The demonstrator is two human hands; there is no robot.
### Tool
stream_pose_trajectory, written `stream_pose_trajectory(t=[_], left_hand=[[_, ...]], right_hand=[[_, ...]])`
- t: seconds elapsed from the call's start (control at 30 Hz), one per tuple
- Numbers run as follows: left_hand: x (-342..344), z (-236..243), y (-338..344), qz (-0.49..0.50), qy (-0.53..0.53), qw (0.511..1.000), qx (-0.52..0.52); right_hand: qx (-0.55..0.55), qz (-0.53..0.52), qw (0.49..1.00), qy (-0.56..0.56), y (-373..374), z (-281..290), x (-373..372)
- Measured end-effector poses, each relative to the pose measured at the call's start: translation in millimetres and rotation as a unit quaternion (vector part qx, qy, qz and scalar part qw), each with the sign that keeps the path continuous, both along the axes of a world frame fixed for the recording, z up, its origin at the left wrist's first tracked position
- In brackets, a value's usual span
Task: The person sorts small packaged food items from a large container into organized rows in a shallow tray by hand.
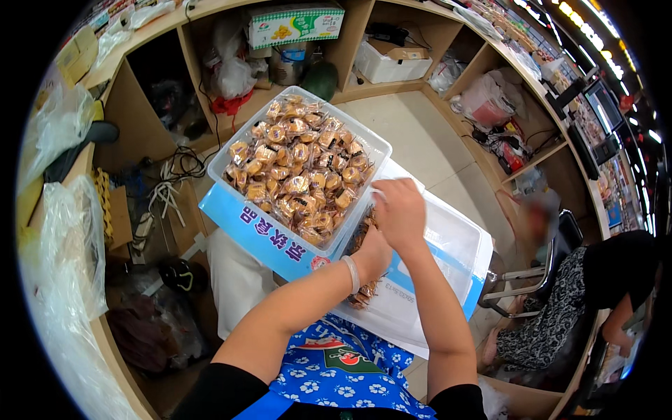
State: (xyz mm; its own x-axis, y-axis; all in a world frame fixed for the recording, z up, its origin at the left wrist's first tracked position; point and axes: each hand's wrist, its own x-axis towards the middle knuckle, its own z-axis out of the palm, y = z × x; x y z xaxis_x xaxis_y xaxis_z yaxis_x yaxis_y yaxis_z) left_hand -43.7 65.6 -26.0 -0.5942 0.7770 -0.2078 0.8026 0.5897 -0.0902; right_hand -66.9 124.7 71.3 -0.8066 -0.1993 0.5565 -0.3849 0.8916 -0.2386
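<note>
The 2 bare hands work close together over a narrow row of small brown snacks in clear crinkled wrappers [362,296]. The left hand [372,253], with a pale band [352,274] at its wrist, reaches down into that row; its fingertips are hidden, so I cannot tell what it grasps. The right hand [400,210] is just beyond it and slightly to the right, fingers bent downward; whether they pinch a snack or are free I cannot tell.

Immediately left of and beyond the grip, a translucent white rectangular plastic tub [383,150] is filled with golden-brown round snacks in clear wrappers [297,168]. Its near edge overlaps a light-blue printed cardboard panel [269,234], left of the grip. Right of the grip lies a shallow white rectangular tray [448,227], with blue-and-white cardboard [474,294] around its edge.

On the near side of the hands is a blue apron with white flowers [322,381]. Well to their right, a person in a black top and black-and-white patterned clothing [553,308] is beside a dark chair with a metal frame [568,234]. Far beyond the hands, a green-and-white cardboard box [297,24] sits in a pale wooden shelf unit [350,42].
</note>
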Motion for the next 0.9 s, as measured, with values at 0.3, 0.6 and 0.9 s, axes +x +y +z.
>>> stream_pose_trajectory(t=[0.3,0.6,0.9], left_hand=[[0,-39,7,0.025,0.098,0.988,0.116],[-2,-2,-1,0.007,-0.031,0.999,-0.028],[-5,-6,-5,-0.006,-0.004,1.000,-0.008]], right_hand=[[0.057,0.025,0.991,-0.120,-58,-5,-24],[-0.514,-0.108,0.792,-0.309,76,-46,15],[-0.464,-0.252,0.805,-0.269,80,-146,27]])
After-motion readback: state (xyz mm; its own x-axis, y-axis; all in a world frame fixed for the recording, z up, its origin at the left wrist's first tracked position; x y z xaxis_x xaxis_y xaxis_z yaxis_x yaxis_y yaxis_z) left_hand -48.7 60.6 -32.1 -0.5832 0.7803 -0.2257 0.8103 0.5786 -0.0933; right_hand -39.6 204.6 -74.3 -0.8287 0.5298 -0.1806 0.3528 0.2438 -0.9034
